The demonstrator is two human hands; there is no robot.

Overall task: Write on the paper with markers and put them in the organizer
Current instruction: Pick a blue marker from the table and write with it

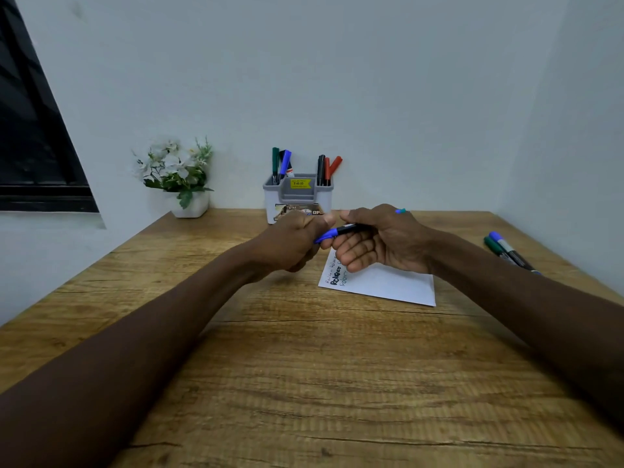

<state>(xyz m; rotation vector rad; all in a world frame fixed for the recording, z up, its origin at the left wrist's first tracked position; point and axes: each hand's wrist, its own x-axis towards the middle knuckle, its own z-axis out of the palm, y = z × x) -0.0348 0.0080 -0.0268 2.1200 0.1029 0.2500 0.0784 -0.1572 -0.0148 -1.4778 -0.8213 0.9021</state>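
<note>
A blue marker lies between both hands above the paper's far left corner. My left hand grips its blue cap end. My right hand holds the dark barrel between thumb and fingers. The white paper lies on the wooden table, with handwritten lines at its left edge. The grey organizer stands against the back wall with green, blue, black and red markers upright in it. Two more markers, blue and green, lie on the table at the right.
A white pot of artificial flowers stands at the back left of the table. A dark window fills the left wall. Walls close the table at the back and right. The wooden table stretches toward me.
</note>
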